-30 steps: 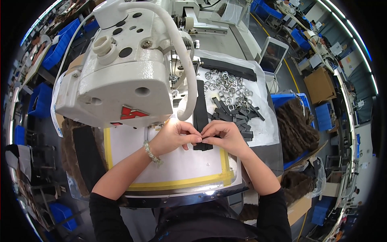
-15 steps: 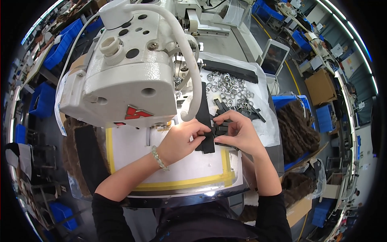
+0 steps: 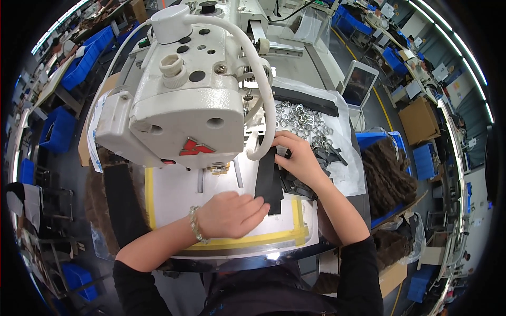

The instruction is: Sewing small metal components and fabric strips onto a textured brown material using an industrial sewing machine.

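Note:
A long black strip (image 3: 268,184) lies lengthwise on the white, yellow-taped work plate (image 3: 182,210), right of the sewing machine head (image 3: 184,118). My right hand (image 3: 299,162) has its bent fingers and thumb at the strip's upper right edge, gripping it there; the fingertips are partly hidden. Down at the strip's lower left edge is my left hand (image 3: 232,215), its fingers curled together and slightly blurred. What it holds, if anything, cannot be seen. Short black strap pieces (image 3: 298,187) lie beside the strip, under my right wrist.
Metal rings (image 3: 300,117) are heaped on a white sheet (image 3: 350,174) at the right. A longer black band (image 3: 305,100) lies behind them. Brown fur (image 3: 387,176) fills a blue bin at far right. A tablet-like screen (image 3: 359,84) stands behind.
My left hand has drawn back toward me, down the strip. My right hand has moved up and left onto the strip's upper part. The whole view has shifted slightly.

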The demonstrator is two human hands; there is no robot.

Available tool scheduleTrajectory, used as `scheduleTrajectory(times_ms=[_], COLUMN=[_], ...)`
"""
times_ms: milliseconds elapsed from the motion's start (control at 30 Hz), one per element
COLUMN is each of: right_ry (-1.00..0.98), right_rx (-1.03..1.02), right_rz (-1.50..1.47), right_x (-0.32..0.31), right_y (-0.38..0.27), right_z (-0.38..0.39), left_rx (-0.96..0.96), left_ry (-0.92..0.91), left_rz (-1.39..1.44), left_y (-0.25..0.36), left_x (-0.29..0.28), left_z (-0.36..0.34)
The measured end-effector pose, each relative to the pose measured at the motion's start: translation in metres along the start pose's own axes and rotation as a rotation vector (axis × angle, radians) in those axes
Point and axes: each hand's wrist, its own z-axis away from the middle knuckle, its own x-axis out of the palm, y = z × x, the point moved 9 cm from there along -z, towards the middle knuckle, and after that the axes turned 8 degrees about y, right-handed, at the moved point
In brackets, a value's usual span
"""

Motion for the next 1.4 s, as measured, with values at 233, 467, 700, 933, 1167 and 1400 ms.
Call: scheduleTrajectory(times_ms=[233, 467, 700, 933, 1167, 1400], right_ry=[0.038, 0.216, -0.194, -0.086, -0.076, -0.342], right_rx=[-0.109, -0.307, -0.320, -0.401, -0.383, -0.038], right_rz=[0.137, 0.443, 0.256, 0.380, 0.291, -0.126], right_x=[0.010, -0.004, 0.040, 0.049, 0.030, 0.075], right_y=[-0.006, -0.045, -0.060, -0.046, -0.082, -0.078], right_z=[0.007, 0.013, 0.036, 0.023, 0.035, 0.067], left_rx=[0.148, 0.049, 0.036, 0.268, 0.072, 0.057], left_ry=[-0.081, -0.105, 0.052, 0.012, -0.025, 0.076], left_rz=[0.067, 0.060, 0.130, 0.107, -0.021, 0.015], left_y=[0.042, 0.025, 0.024, 0.060, 0.025, 0.023], left_x=[-0.019, -0.019, -0.041, -0.038, -0.043, -0.050], left_z=[0.032, 0.046, 0.030, 0.032, 0.043, 0.035])
